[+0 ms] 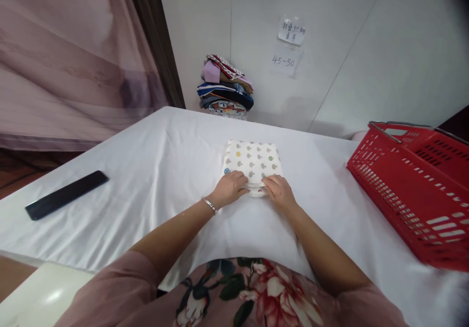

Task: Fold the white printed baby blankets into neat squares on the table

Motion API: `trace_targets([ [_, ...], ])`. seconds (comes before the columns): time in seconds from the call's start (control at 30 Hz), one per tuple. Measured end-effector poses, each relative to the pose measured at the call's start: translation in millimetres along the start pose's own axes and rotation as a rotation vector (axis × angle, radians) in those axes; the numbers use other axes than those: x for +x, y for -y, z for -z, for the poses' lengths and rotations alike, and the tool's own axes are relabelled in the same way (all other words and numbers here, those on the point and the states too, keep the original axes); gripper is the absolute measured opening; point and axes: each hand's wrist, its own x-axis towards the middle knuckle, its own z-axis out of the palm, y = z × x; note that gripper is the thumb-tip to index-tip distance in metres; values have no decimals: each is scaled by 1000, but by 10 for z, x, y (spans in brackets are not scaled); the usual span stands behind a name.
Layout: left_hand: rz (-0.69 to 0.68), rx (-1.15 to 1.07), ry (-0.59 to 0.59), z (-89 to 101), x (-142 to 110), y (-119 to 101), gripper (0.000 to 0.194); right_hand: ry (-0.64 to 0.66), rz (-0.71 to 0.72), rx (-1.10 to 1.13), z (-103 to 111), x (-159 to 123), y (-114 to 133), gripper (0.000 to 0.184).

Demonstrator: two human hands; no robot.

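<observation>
A folded white cloth [254,158] printed with small grey shapes and a few coloured ones lies flat on the white-covered table [176,156]. Its near edge shows several stacked layers. My left hand [231,188] pinches the near left corner, fingers on top and thumb at the edge. At the near right corner my right hand [280,192] grips the same edge in a similar way. The thumbs sit a short gap apart, with the layers visible between them.
On the right stands a red plastic basket [410,190] with a metal handle. A dark flat bar [68,195] lies at the left. Beyond the far edge is a stack of folded fabrics [225,87] by the wall with paper notes [284,63].
</observation>
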Motion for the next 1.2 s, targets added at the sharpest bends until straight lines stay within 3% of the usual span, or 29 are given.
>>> trace_targets([
  [0.2,30,67,-65,31,1,-10,18,-33,-16,-18,55,-1,41,25],
  [0.4,10,37,1,4,-78,-32,17,125,-19,-14,22,-13,7,21],
  [0.63,35,-44,-73,39,-15,-73,27,133,-25,13,18,-11,2,22],
  [0.77,35,-19,-27,-41,30,-116,25,154,-97,88,99,21,50,19],
  [0.87,47,-4,-32,-106,16,-137,22,186,-174,221,172,148,82,16],
  [1.03,61,-5,-64,-156,-32,-144,21,43,-158,188,83,549,86,26],
  [1.2,65,-37,-100,-180,-93,-141,22,378,-153,-64,-239,679,25,46],
])
